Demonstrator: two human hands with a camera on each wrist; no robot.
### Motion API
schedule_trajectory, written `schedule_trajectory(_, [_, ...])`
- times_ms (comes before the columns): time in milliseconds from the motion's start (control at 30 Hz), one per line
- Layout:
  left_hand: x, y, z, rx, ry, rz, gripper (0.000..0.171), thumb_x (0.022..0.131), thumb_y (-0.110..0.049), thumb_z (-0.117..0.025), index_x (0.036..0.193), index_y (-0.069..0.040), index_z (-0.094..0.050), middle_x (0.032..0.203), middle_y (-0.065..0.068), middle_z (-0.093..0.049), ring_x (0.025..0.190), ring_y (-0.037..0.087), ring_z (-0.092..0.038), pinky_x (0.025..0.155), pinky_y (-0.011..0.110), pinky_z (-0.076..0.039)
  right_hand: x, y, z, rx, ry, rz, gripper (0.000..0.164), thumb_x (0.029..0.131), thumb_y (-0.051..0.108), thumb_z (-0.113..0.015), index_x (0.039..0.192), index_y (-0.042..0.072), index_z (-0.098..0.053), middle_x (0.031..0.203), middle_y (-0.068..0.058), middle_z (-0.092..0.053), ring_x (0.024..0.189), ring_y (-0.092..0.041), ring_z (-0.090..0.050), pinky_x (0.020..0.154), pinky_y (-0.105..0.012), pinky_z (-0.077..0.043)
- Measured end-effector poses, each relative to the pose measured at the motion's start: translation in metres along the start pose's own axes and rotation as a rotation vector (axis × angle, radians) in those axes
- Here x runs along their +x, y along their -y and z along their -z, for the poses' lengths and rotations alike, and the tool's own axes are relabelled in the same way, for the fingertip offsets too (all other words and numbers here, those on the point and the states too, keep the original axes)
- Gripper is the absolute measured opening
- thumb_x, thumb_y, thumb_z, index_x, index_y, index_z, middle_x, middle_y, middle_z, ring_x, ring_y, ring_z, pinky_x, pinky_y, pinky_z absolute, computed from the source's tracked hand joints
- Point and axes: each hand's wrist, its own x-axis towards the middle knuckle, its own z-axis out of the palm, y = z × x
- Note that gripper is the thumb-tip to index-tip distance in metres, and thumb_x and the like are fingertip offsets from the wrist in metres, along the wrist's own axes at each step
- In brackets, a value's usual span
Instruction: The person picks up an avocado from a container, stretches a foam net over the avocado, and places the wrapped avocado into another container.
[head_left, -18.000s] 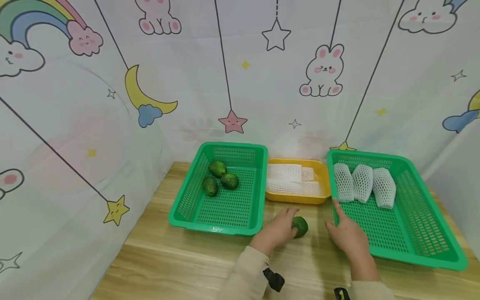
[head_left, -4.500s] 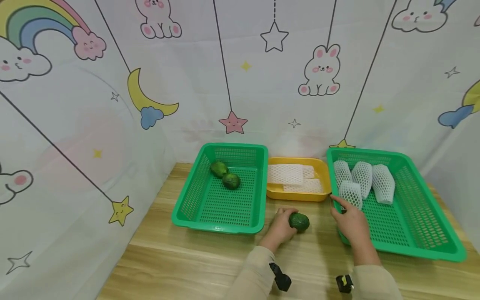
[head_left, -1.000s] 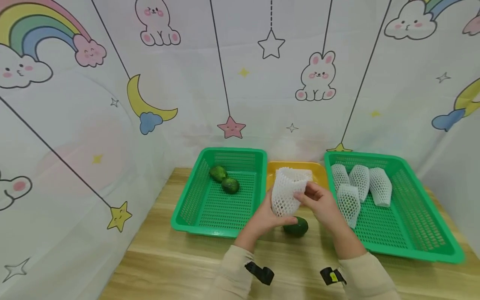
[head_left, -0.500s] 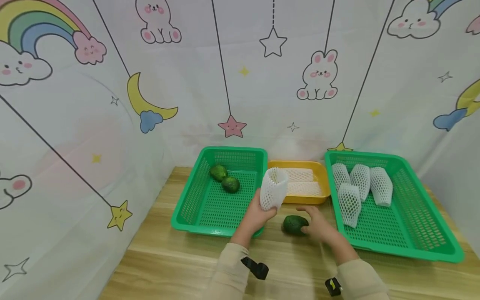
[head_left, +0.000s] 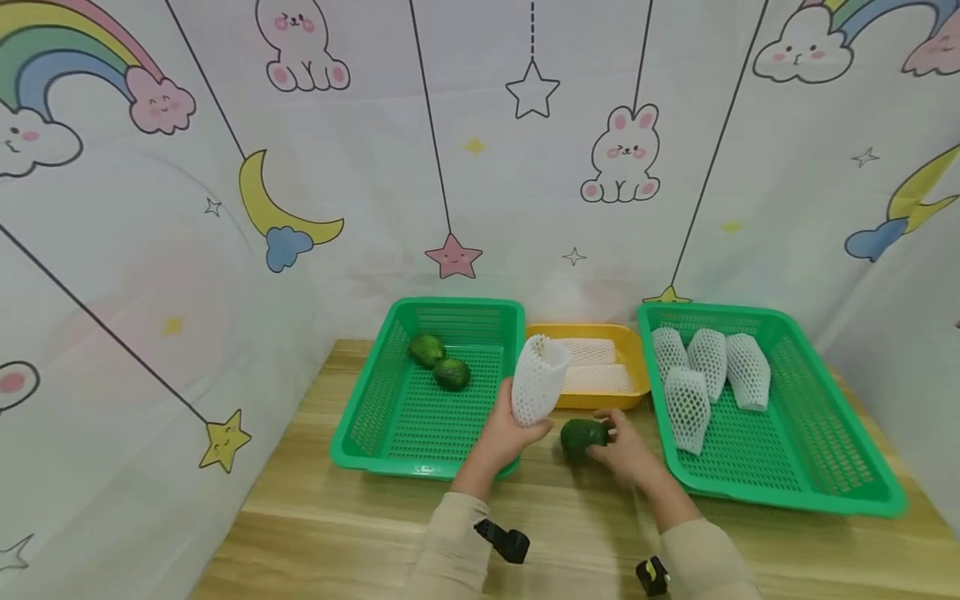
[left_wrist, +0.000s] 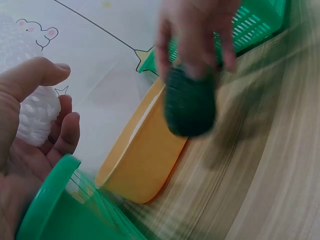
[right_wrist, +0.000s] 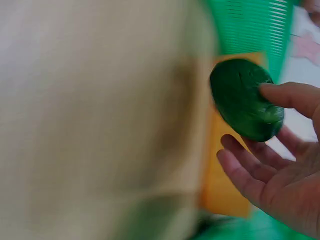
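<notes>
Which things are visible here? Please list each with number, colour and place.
Wood-grain table: 1, light brown, below
Rectangular perforated plastic baskets: 2, green, left and right on table
Shallow plastic tray: 1, yellow, between baskets
Oval avocados: 3 visible, green, two in left basket, one in right hand
Tubular foam nets: at least 7, white, four in right basket, one in left hand, others in tray
Cartoon-printed cloth backdrop: at least 1, white, behind table
Strapped devices: 2, black, at wrists
Fabric garment sleeves: 2, beige, on forearms
Bare hands: 2, above table
</notes>
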Motion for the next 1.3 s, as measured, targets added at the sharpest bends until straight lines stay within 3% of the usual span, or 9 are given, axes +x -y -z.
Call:
schedule_trajectory(133, [-0.006, -0.015, -0.002, 0.011, 0.006, -0.023, 0.064, 0.076, 0.0, -0.069, 0.128, -0.002, -0.033, 0.122, 0.017, -0.049, 0.111, 0.031, -0.048, 0.091, 0.045, -0.041, -0.001, 0.04, 0.032, 0.15, -0.195, 0.056, 0.05, 0.088, 0.011, -0.062, 0.13, -0.001, -0.038, 0.127, -0.024, -0.039, 0.11, -0.037, -0.046, 0.082, -0.038, -0.045])
schedule_trajectory(233, [-0.008, -0.018, -0.002, 0.025, -0.004, -0.014, 0.062, 0.076, 0.001, -0.069, 0.127, -0.003, -0.035, 0.122, 0.017, -0.05, 0.111, 0.031, -0.048, 0.092, 0.046, -0.04, -0.005, 0.073, 0.052, 0.294, -0.295, 0.174, 0.052, 0.091, 0.017, -0.06, 0.134, 0.002, -0.035, 0.13, -0.016, -0.036, 0.11, -0.028, -0.044, 0.083, -0.027, -0.043])
schedule_trajectory(300, [-0.008, -0.018, -0.002, 0.039, -0.009, -0.007, 0.061, 0.076, 0.001, -0.07, 0.127, -0.004, -0.037, 0.122, 0.016, -0.05, 0.111, 0.031, -0.048, 0.092, 0.046, -0.04, -0.008, 0.091, 0.061, 0.391, -0.306, 0.269, 0.051, 0.091, 0.017, -0.06, 0.135, 0.006, -0.036, 0.13, -0.01, -0.034, 0.107, -0.02, -0.045, 0.08, -0.02, -0.043])
schedule_trajectory(400, [-0.009, -0.018, -0.001, 0.042, -0.002, 0.001, 0.061, 0.076, 0.001, -0.071, 0.128, -0.004, -0.037, 0.123, 0.016, -0.05, 0.112, 0.032, -0.048, 0.091, 0.047, -0.04, -0.012, 0.109, 0.066, 0.484, -0.238, 0.397, 0.045, 0.091, 0.012, -0.059, 0.132, 0.011, -0.041, 0.127, -0.003, -0.035, 0.101, -0.016, -0.046, 0.076, -0.017, -0.044])
schedule_trajectory(467, [-0.008, -0.017, -0.001, 0.042, 0.007, 0.004, 0.062, 0.077, 0.001, -0.07, 0.129, -0.005, -0.037, 0.123, 0.015, -0.05, 0.112, 0.032, -0.049, 0.091, 0.046, -0.04, -0.014, 0.115, 0.067, 0.468, -0.188, 0.451, 0.043, 0.091, 0.009, -0.059, 0.132, 0.01, -0.044, 0.125, -0.002, -0.037, 0.099, -0.015, -0.046, 0.076, -0.017, -0.044])
schedule_trajectory(600, [-0.008, -0.017, 0.0, 0.039, 0.026, 0.008, 0.062, 0.078, 0.0, -0.069, 0.13, -0.004, -0.035, 0.122, 0.015, -0.05, 0.11, 0.03, -0.05, 0.089, 0.043, -0.041, -0.016, 0.118, 0.065, 0.369, -0.133, 0.464, 0.044, 0.093, 0.009, -0.056, 0.135, 0.007, -0.044, 0.123, -0.002, -0.04, 0.1, -0.014, -0.046, 0.075, -0.018, -0.044])
schedule_trajectory(1000, [-0.008, -0.021, 0.0, 0.091, 0.037, -0.007, 0.061, 0.078, 0.0, -0.07, 0.129, -0.003, -0.036, 0.122, 0.015, -0.05, 0.11, 0.031, -0.05, 0.09, 0.043, -0.041, -0.012, 0.119, 0.062, 0.108, -0.157, 0.466, 0.046, 0.094, 0.015, -0.056, 0.138, 0.011, -0.044, 0.129, -0.011, -0.043, 0.104, -0.019, -0.041, 0.08, -0.029, -0.037])
schedule_trajectory(1233, [0.006, 0.017, -0.001, 0.103, 0.02, 0.011, 0.065, 0.078, -0.003, -0.072, 0.131, -0.013, -0.036, 0.121, 0.011, -0.051, 0.108, 0.027, -0.052, 0.088, 0.043, -0.042, -0.012, 0.121, 0.061, 0.083, -0.192, 0.475, 0.043, 0.093, 0.012, -0.056, 0.135, 0.011, -0.048, 0.121, -0.011, -0.044, 0.096, -0.017, -0.037, 0.074, -0.029, -0.035])
schedule_trajectory(1300, [0.006, 0.017, -0.001, 0.102, 0.019, 0.012, 0.065, 0.078, -0.003, -0.072, 0.131, -0.014, -0.037, 0.12, 0.009, -0.052, 0.107, 0.026, -0.052, 0.087, 0.042, -0.042, -0.013, 0.123, 0.061, 0.096, -0.165, 0.473, 0.042, 0.093, 0.012, -0.055, 0.135, 0.011, -0.048, 0.122, -0.009, -0.044, 0.097, -0.017, -0.037, 0.074, -0.028, -0.035])
